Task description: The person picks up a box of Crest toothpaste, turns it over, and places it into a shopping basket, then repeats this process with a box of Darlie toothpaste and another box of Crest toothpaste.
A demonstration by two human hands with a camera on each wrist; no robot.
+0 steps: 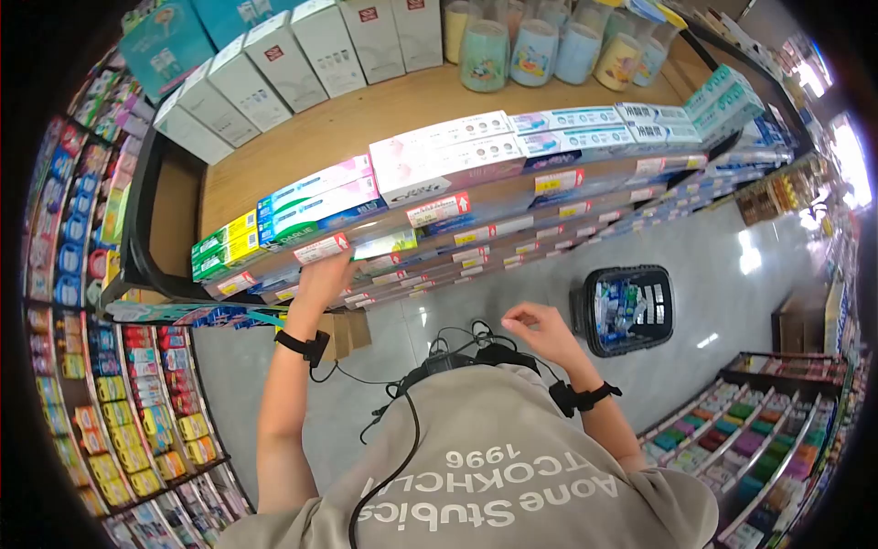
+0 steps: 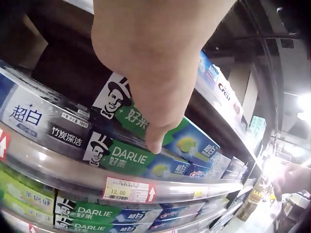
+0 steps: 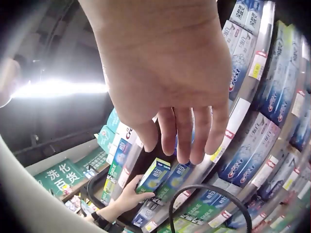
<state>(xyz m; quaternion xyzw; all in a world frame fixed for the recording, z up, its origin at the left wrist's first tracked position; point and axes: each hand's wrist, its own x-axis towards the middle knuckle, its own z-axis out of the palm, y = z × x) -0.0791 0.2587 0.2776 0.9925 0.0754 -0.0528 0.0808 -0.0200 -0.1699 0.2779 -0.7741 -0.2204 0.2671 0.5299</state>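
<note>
My left hand (image 1: 325, 282) reaches into the shelf below the top one and grips a green-and-blue Darlie toothpaste box (image 2: 192, 140). The held box lies slanted over another Darlie box (image 2: 124, 156) in the left wrist view. In the right wrist view, fingers and thumb close around the held box (image 3: 154, 175), and its lime picture faces out. Left of it stands a dark bamboo-charcoal toothpaste box (image 2: 43, 116). My right hand (image 1: 546, 331) hangs in front of my body with loosely bent fingers, holding nothing; its palm (image 3: 165, 77) shows in the right wrist view.
A black basket (image 1: 672, 311) with several packages stands on the floor to the right. The top shelf (image 1: 302, 128) bears toothpaste boxes, white cartons and cups (image 1: 485, 55). A cardboard box (image 1: 347, 334) sits on the floor below. Cables (image 1: 380, 380) hang at my waist.
</note>
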